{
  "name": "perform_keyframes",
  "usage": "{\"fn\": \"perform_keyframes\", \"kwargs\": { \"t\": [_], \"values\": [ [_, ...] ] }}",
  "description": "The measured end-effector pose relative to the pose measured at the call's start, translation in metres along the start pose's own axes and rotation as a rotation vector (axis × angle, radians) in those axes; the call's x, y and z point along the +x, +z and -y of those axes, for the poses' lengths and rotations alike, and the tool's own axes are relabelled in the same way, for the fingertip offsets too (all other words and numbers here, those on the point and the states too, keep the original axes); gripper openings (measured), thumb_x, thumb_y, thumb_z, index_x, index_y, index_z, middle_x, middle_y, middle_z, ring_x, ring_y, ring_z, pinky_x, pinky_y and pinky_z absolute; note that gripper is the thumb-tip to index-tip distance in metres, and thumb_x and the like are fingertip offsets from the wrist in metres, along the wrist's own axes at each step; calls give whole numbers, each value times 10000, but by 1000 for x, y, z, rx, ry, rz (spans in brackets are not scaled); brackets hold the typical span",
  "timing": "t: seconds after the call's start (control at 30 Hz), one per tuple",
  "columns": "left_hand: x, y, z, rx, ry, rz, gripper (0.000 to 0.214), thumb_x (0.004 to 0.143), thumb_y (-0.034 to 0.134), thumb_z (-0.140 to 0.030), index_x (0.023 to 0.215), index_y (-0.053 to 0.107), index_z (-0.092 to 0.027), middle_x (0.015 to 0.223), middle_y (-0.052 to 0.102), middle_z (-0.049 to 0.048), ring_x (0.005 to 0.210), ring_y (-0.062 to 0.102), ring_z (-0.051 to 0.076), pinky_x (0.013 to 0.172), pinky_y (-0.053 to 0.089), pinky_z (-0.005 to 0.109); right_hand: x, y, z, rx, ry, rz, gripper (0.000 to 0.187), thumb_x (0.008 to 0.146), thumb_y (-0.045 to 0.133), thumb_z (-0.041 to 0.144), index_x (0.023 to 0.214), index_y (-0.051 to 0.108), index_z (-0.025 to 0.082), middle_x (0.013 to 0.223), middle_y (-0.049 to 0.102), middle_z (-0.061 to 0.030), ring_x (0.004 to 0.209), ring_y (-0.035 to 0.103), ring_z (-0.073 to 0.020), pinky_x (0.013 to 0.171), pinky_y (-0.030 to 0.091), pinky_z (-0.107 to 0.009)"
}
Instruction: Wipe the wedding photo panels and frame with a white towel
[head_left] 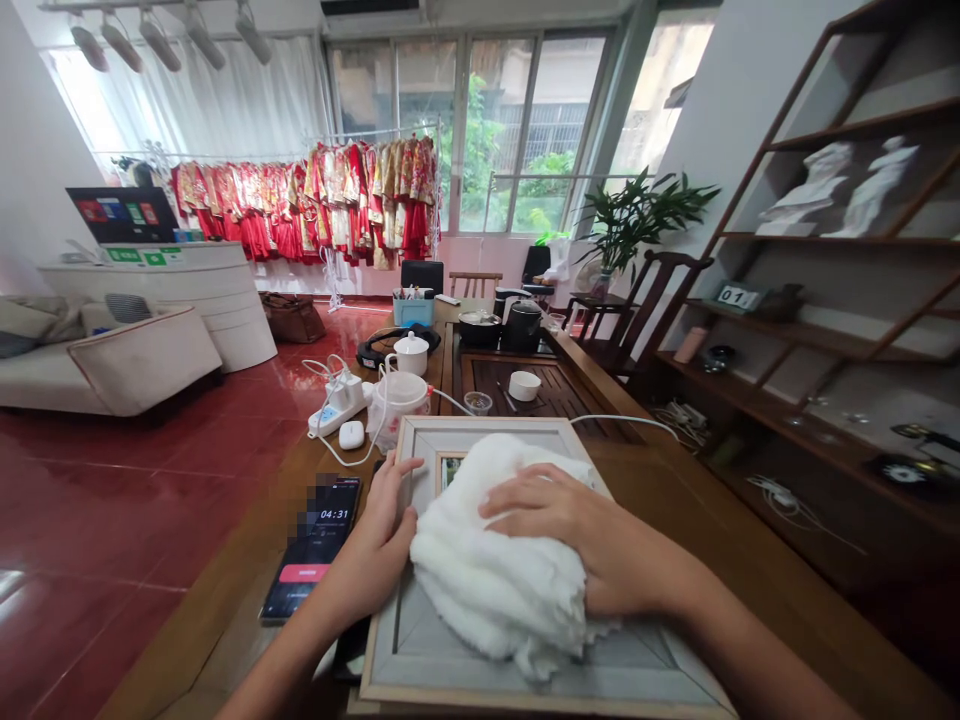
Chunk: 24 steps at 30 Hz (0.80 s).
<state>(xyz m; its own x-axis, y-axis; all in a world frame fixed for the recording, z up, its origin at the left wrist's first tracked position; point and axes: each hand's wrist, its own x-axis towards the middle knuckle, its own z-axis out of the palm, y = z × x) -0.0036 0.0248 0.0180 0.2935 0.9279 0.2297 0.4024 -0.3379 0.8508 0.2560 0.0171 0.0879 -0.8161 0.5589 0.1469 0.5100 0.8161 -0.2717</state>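
Note:
A picture frame (420, 672) with a pale wood rim and grey inner border lies flat on the table before me. Bunched over its middle is a white fluffy towel (487, 570), which hides most of the picture. My right hand (551, 515) rests on top of the towel, fingers bent over it and pressing into the folds; its thumb is hidden. At the frame's left side, my left hand (386, 535) grips the edge, with fingertips over the rim. A phone (315, 550) showing 04:31 lies to the left of that hand.
Beyond the frame stand a power strip (337, 400), a white earbud case (351, 434), a plastic tub (405, 395), a lidded white mug (411, 352) and a tea tray (480, 380) with a white bowl (525, 385). A white cable (630, 420) crosses the table. Shelves (825, 245) rise at right.

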Motion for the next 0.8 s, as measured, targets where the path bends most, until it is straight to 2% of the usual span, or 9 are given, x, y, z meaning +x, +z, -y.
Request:
{"fn": "perform_keyframes", "kwargs": {
  "t": [0.2,0.3,0.43,0.5,0.67,0.73,0.8],
  "values": [
    [0,0,1,22,8,-6,461,904,375,-169,1357,341,-239,1529,203,72,1439,75,222,1162,59,491,-6,-1,-27,-143,165,-144,505,699,617,222,1202,581,241,1247,592,-65,1171,502,-260,1024,279,-456],
    [0,1,1,13,14,-12,460,902,389,-173,1356,349,-241,1528,207,77,1438,85,230,1160,71,493,-3,2,-17,-102,114,-125,508,677,635,234,1183,585,238,1253,588,-69,1165,508,-262,1036,264,-459],
    [0,1,-1,-14,22,-10,436,912,384,-178,1342,362,-243,1523,215,78,1437,85,229,1158,91,495,2,1,2,35,-27,4,491,688,655,281,1173,581,260,1263,584,-39,1182,509,-235,1073,229,-425],
    [1,1,-1,-9,19,-6,433,915,376,-174,1342,359,-244,1519,220,75,1436,89,222,1159,89,493,1,0,-1,28,-9,10,481,702,646,275,1179,581,260,1265,585,-40,1188,506,-232,1073,234,-424],
    [1,1,1,26,12,1,465,911,357,-153,1364,331,-258,1533,189,58,1439,67,207,1162,63,483,-5,-1,-22,-134,177,-121,517,695,612,203,1209,574,244,1278,575,-71,1197,487,-266,1031,283,-468],
    [1,1,2,27,12,3,469,910,356,-150,1365,328,-259,1537,178,56,1439,64,205,1163,62,481,-5,0,-17,-129,171,-127,524,685,618,206,1206,575,246,1286,568,-71,1197,486,-268,1034,279,-473],
    [1,0,1,21,20,1,457,912,358,-155,1358,337,-253,1530,194,60,1438,76,204,1164,69,477,-3,2,-6,-64,97,-81,521,676,639,237,1194,580,251,1287,568,-62,1192,494,-258,1055,259,-461]
  ]
}}
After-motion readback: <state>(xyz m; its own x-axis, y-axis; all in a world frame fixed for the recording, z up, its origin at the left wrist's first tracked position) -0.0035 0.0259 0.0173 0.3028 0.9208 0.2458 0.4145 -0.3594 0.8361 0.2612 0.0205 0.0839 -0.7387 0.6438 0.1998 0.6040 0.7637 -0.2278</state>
